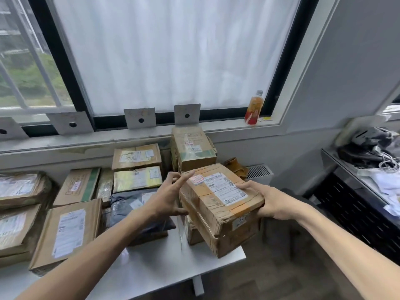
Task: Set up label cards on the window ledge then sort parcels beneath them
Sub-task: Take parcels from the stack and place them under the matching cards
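Head view: right hand (273, 202) partly hidden behind parcel (220, 204).

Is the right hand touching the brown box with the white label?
Touching. The head view shows the right hand wrapped round the near right end of the brown box, with its fingers lying on the top next to the white label.

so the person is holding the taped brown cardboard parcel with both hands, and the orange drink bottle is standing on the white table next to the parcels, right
Not quite. The head view shows the orange plastic drink bottle standing on the white window ledge, at the right end, not on the white table. The rest holds: the left hand and the right hand hold the taped brown cardboard parcel between them.
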`<state>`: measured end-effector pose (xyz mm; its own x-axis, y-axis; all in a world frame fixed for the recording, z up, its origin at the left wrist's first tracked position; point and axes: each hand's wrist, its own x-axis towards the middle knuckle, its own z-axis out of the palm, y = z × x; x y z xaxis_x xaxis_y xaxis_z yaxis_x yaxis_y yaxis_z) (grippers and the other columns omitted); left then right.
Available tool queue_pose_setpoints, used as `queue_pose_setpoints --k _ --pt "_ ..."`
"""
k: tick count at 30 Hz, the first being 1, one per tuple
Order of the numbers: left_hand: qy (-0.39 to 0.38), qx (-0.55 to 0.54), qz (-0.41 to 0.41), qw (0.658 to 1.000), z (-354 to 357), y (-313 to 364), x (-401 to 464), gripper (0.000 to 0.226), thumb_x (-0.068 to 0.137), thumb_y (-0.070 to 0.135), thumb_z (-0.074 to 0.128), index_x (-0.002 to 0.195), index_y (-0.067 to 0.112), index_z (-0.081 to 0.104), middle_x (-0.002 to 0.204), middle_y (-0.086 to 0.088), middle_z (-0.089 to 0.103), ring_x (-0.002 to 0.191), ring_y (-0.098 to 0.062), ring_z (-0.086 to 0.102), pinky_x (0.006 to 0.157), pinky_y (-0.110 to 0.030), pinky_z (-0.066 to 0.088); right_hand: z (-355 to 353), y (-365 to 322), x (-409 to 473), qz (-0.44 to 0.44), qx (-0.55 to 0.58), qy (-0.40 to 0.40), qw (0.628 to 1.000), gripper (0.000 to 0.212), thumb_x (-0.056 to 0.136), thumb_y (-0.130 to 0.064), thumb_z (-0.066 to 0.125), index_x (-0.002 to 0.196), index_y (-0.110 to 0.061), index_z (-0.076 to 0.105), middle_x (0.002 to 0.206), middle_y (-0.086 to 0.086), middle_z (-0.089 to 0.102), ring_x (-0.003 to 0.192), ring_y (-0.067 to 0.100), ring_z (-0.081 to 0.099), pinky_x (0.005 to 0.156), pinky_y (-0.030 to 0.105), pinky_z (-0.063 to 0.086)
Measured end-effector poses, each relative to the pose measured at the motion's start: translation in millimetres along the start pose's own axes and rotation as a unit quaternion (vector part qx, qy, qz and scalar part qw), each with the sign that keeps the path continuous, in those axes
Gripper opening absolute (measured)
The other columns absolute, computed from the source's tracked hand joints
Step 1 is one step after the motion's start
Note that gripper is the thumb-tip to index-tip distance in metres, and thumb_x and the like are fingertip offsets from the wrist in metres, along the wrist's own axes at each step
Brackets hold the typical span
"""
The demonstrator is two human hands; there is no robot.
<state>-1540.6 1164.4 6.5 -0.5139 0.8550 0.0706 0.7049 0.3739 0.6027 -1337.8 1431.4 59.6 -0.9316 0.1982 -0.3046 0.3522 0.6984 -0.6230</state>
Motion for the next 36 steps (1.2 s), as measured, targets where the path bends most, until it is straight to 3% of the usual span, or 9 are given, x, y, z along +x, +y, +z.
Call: queue_pose_setpoints --k 4,9,12,17,21,25,27,31,36 --pt "-0.049 -0.063 -0.017 0.997 -9 -16 23 0.12 0.063 0.038 0.092 0.148 0.06 0.011 0.154 0.003 0.01 0.142 -0.02 0.02 0.117 -0.044 0.033 -13 -1 7 -0.019 0.022 -0.037 0.999 0.072 0.073 -0.033 0.086 0.133 -0.053 0.051 0.127 -0.022 0.062 0.118 0.002 0.06 0.107 0.034 0.048" --pt "-0.155 -0.094 -0.028 0.983 -10 -34 37 0.101 0.068 0.031 0.088 0.144 0.061 0.027 0.143 0.009 0.041 0.129 -0.014 0.044 0.11 -0.042 0.043 -16 -1 28 -0.043 0.046 -0.081 0.995 0.076 0.074 -0.021 0.087 0.136 -0.049 0.052 0.129 -0.021 0.061 0.122 0.002 0.058 0.102 0.027 0.05" --pt "-0.108 -0.103 -0.047 0.988 -8 -32 42 0.093 0.073 0.024 0.086 0.145 0.051 0.035 0.14 0.008 0.043 0.125 -0.014 0.045 0.107 -0.038 0.045 -22 19 45 -0.048 0.061 -0.056 0.995 0.081 0.077 -0.017 0.084 0.14 -0.051 0.046 0.138 -0.022 0.054 0.127 -0.002 0.051 0.106 0.021 0.045" --pt "0.01 -0.108 -0.088 0.99 14 -21 40 0.09 0.072 0.022 0.087 0.147 0.041 0.04 0.136 0.004 0.053 0.122 -0.01 0.049 0.104 -0.027 0.045 -18 56 80 0.05 0.214 0.09 0.971 0.083 0.088 -0.011 0.075 0.151 -0.044 0.032 0.147 -0.001 0.049 0.133 0.018 0.05 0.098 0.043 0.055" --pt "0.071 -0.059 -0.118 0.989 45 -6 28 0.09 0.073 0.028 0.086 0.149 0.037 0.039 0.127 0.002 0.055 0.116 -0.013 0.053 0.101 -0.022 0.041 -16 61 103 0.099 0.27 0.086 0.954 0.059 0.1 -0.015 0.056 0.153 -0.03 0.036 0.139 0.004 0.058 0.127 0.025 0.056 0.103 0.05 0.051" --pt "0.103 -0.038 -0.14 0.984 62 6 17 0.086 0.076 0.027 0.084 0.149 0.036 0.039 0.119 0.004 0.054 0.11 -0.011 0.053 0.1 -0.024 0.043 -19 57 111 0.102 0.326 0.034 0.939 0.038 0.107 -0.028 0.039 0.144 -0.03 0.049 0.123 -0.001 0.067 0.114 0.019 0.062 0.091 0.043 0.056" --pt "0.104 -0.026 -0.156 0.982 69 9 16 0.085 0.078 0.025 0.082 0.15 0.037 0.037 0.12 0.005 0.052 0.109 -0.009 0.051 0.099 -0.019 0.04 -16 57 116 0.086 0.293 0.004 0.952 0.046 0.104 -0.04 0.048 0.148 -0.03 0.043 0.131 -0.007 0.062 0.119 0.017 0.059 0.097 0.042 0.053" --pt "0.104 -0.007 -0.197 0.975 72 4 21 0.087 0.077 0.019 0.082 0.149 0.037 0.035 0.118 0.004 0.048 0.109 -0.011 0.05 0.101 -0.024 0.044 -7 57 133 0.07 0.169 -0.024 0.983 0.095 0.088 -0.038 0.075 0.159 -0.023 0.013 0.158 -0.001 0.035 0.141 0.021 0.04 0.111 0.04 0.04" --pt "0.082 -0.01 -0.229 0.97 88 4 29 0.091 0.077 0.024 0.083 0.147 0.044 0.029 0.118 0.005 0.04 0.113 -0.012 0.049 0.098 -0.03 0.052 -7 58 149 0.049 0.152 -0.031 0.987 0.098 0.087 -0.024 0.077 0.159 -0.022 0.011 0.158 0.005 0.033 0.139 0.022 0.04 0.11 0.038 0.04"
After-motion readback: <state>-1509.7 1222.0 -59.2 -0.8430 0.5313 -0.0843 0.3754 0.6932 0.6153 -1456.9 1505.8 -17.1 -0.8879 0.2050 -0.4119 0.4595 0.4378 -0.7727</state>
